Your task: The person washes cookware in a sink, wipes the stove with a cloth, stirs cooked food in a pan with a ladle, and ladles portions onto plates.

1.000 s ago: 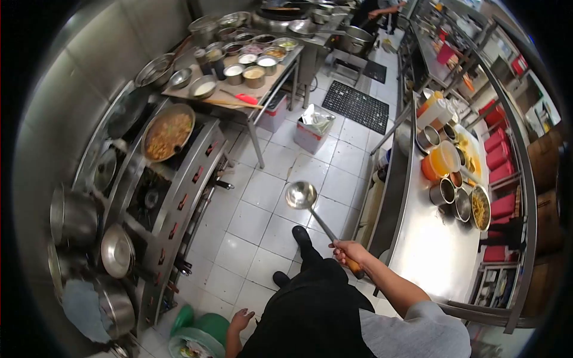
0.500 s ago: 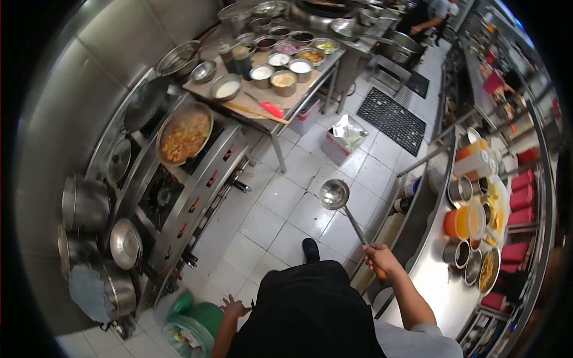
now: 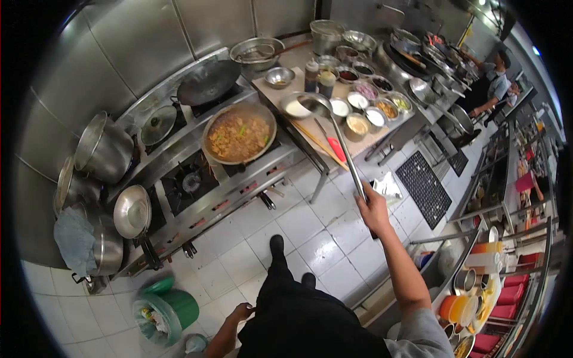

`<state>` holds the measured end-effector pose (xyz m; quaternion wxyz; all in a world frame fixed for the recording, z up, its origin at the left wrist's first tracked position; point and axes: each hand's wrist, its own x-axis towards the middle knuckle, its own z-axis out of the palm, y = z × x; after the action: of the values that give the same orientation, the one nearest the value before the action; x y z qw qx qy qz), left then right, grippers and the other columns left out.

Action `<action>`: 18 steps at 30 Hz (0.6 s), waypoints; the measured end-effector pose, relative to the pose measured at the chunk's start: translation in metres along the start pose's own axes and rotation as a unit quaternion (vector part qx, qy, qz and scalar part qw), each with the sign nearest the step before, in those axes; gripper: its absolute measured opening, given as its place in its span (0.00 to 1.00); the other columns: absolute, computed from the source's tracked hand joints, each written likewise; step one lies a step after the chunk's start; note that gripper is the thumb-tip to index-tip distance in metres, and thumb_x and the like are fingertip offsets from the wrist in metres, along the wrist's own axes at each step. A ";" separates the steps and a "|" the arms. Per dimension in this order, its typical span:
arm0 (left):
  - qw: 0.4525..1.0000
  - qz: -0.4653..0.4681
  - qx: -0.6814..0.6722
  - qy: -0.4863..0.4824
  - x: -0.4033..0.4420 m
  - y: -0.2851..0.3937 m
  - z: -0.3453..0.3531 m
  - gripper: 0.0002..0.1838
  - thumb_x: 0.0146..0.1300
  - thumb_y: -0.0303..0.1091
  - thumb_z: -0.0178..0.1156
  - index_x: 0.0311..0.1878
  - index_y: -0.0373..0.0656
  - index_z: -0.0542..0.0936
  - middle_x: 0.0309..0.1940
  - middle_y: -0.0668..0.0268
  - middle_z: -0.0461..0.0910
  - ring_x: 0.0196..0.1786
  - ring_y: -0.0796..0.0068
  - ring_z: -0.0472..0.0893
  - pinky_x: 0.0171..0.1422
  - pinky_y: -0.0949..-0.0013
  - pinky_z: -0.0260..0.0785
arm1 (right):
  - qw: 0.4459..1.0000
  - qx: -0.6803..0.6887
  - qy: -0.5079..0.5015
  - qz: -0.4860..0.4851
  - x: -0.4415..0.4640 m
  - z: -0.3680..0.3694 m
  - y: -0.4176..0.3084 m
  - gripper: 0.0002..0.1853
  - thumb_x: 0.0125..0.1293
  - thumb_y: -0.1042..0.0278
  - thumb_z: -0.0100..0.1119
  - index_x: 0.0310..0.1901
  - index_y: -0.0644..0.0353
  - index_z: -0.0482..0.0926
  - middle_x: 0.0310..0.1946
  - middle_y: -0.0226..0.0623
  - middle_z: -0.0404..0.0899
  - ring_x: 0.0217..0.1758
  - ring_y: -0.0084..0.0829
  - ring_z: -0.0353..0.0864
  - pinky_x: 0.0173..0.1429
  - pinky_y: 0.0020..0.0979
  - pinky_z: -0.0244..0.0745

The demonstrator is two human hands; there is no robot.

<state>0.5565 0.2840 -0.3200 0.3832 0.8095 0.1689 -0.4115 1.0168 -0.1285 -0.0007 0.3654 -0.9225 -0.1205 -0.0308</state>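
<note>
Your right hand (image 3: 374, 210) is gripping the ladle (image 3: 353, 171) by its handle, fingers closed. The ladle's cup is hovering over or resting at the metal bowl of white contents (image 3: 294, 107), near the counter's (image 3: 372, 141) stove-side edge; contact is not showing clearly. Behind it, 2 squeeze bottles (image 3: 311, 76) are standing upright. The red-handled knife (image 3: 336, 148) and wooden stick (image 3: 317, 142) are lying toward the counter's near corner. Your left hand (image 3: 243, 311) is hanging beside your apron, fingers partly curling; whether it is holding anything, you cannot tell.
</note>
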 end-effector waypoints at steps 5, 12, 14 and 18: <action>0.990 -0.080 -0.098 0.066 0.049 0.009 -0.056 0.30 0.62 0.61 0.63 0.49 0.40 0.84 0.45 0.49 0.85 0.50 0.49 0.83 0.57 0.56 0.75 | 0.987 -0.088 0.072 -0.115 0.190 0.098 -0.004 0.28 0.63 0.67 0.59 0.66 0.56 0.71 0.39 0.54 0.80 0.42 0.56 0.82 0.47 0.51 0.76; 0.954 -0.143 -0.259 0.055 0.029 0.030 -0.123 0.18 0.68 0.47 0.63 0.50 0.42 0.80 0.35 0.63 0.86 0.36 0.71 0.85 0.35 0.64 0.78 | 0.977 -0.210 -0.014 -0.034 0.349 0.197 0.023 0.22 0.66 0.63 0.55 0.61 0.55 0.75 0.39 0.60 0.81 0.43 0.55 0.83 0.47 0.53 0.78; 0.959 -0.176 -0.217 0.056 0.019 0.017 -0.119 0.18 0.67 0.48 0.64 0.49 0.43 0.81 0.34 0.64 0.86 0.37 0.73 0.85 0.36 0.65 0.78 | 0.974 -0.224 -0.044 -0.002 0.362 0.202 0.024 0.19 0.68 0.61 0.49 0.57 0.58 0.77 0.40 0.57 0.83 0.43 0.55 0.83 0.48 0.53 0.78; 0.985 -0.113 -0.037 0.121 0.008 -0.013 -0.098 0.35 0.70 0.65 0.48 0.36 0.36 0.83 0.42 0.47 0.84 0.49 0.46 0.82 0.57 0.47 0.73 | 0.935 -0.333 -0.091 -0.078 0.388 0.220 0.059 0.28 0.69 0.63 0.52 0.70 0.59 0.67 0.61 0.49 0.77 0.60 0.46 0.79 0.63 0.44 0.75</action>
<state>0.6066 0.3668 -0.2960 0.3408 0.8142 0.3200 -0.3443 1.4004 0.0575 -0.1444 0.0212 -0.9779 -0.2076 -0.0130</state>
